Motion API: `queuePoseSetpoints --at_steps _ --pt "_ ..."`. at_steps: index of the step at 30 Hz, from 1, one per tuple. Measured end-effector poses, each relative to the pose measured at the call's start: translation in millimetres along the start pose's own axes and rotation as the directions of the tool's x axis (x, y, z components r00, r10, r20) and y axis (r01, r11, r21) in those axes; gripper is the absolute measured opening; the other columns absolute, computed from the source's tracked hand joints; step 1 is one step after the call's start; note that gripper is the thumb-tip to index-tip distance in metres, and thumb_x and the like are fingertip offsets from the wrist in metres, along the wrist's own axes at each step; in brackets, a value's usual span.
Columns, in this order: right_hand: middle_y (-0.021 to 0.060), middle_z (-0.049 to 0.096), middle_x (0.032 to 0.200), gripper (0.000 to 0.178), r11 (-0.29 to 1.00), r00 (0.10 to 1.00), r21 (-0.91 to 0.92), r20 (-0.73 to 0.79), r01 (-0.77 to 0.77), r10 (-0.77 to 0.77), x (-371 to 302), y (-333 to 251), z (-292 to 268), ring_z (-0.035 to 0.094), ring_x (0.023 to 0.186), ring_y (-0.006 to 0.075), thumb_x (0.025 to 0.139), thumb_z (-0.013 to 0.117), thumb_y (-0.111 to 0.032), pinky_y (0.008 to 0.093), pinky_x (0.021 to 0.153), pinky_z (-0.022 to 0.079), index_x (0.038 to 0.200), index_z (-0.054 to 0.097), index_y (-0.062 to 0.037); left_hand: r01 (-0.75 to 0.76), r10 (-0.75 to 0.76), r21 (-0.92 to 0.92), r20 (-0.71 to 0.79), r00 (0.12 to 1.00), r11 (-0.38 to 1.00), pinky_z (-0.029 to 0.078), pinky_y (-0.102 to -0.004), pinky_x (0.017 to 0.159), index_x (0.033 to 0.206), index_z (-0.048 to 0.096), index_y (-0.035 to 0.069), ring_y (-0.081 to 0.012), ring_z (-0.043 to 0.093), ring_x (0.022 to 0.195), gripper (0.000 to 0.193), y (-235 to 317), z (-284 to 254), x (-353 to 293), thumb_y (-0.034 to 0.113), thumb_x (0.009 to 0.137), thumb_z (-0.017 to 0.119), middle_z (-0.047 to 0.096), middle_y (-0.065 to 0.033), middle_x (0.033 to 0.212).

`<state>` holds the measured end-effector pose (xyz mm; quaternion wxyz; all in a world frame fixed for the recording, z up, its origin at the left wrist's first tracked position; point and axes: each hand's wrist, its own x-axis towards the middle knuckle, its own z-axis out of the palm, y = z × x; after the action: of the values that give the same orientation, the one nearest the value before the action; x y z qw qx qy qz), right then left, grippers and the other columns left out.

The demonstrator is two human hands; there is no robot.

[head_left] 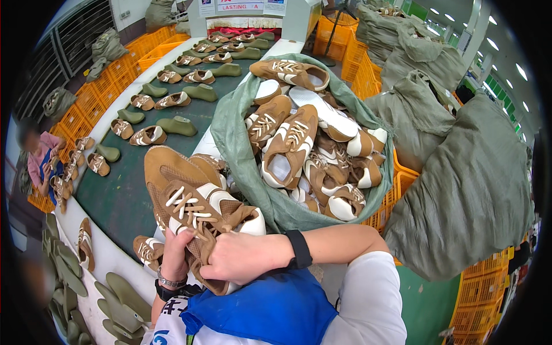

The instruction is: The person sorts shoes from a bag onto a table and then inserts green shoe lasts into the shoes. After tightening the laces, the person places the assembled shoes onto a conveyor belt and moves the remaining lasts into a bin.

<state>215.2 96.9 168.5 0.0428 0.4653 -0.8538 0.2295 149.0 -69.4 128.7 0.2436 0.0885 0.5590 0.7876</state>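
Observation:
Close to my body I hold a brown sneaker (172, 201) with white trim and cream laces, its toe pointing up and away. My left hand (175, 256) grips its side, the thumb pressed near the laces. The fingers of my right hand (241, 256) are closed on the shoe's collar by the heel; they partly hide the opening. At least one more brown shoe shows behind it, partly covered, and I cannot tell whether I hold that one too. Just beyond stands a green sack (230, 132), its mouth rolled down, heaped with similar sneakers (290, 146).
Rows of sneakers and green shoe lasts (178, 125) lie on a dark green conveyor (109, 190) leading to a white machine (294, 26). Loose lasts (123, 299) are piled at lower left. Orange crates (480, 293) and full sacks (466, 184) line the right. A person in pink (43, 152) is at far left.

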Motion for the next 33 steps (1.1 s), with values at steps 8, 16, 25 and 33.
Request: queuePoseSetpoints --at_steps 8,16,25,33 --pt "0.0118 0.060 0.084 0.021 0.657 0.467 -0.183 -0.837 -0.732 0.286 -72 -9 -39 0.057 0.073 0.0268 0.073 0.065 -0.016 0.0374 0.069 0.045 0.090 0.060 -0.0041 -0.128 0.100 -0.147 -0.182 0.978 0.981 0.048 -0.0315 0.082 0.116 0.046 0.003 -0.0173 0.057 0.092 0.039 -10 -43 20 0.017 0.081 0.052 0.056 -0.0074 0.102" --pt "0.0057 0.062 0.088 0.021 0.364 -0.462 0.868 -0.489 -0.337 0.740 -250 -3 33 0.057 0.075 0.0116 0.084 0.061 -0.016 0.0270 0.067 0.047 0.097 0.058 0.0010 -0.046 0.020 -0.262 -0.100 0.995 0.964 0.043 -0.0360 0.093 0.119 0.050 0.004 -0.0248 0.055 0.104 0.048 -20 -113 37 0.041 0.089 0.047 0.057 -0.0119 0.116" --pt "0.0104 0.049 0.128 0.047 0.861 -0.560 0.392 -0.654 0.324 0.509 -278 -48 -32 0.047 0.116 0.0268 0.093 0.038 -0.038 0.0435 0.099 0.038 0.128 0.042 -0.0076 -0.105 0.104 -0.325 -0.021 0.994 0.940 0.038 -0.0381 0.099 0.125 0.044 0.005 -0.0250 0.050 0.111 0.053 4 -74 30 0.042 0.088 0.048 0.052 -0.0102 0.122" --pt "0.0130 0.039 0.135 0.056 0.838 0.095 0.417 -0.875 -0.353 0.475 -191 114 -106 0.044 0.118 0.0268 0.092 0.040 -0.044 0.0446 0.101 0.034 0.137 0.030 -0.0130 -0.297 0.229 -0.192 -0.309 0.923 0.935 0.049 -0.0271 0.074 0.101 0.057 0.001 -0.0122 0.059 0.082 0.027 37 -96 6 0.020 0.083 0.053 0.062 -0.0035 0.091"
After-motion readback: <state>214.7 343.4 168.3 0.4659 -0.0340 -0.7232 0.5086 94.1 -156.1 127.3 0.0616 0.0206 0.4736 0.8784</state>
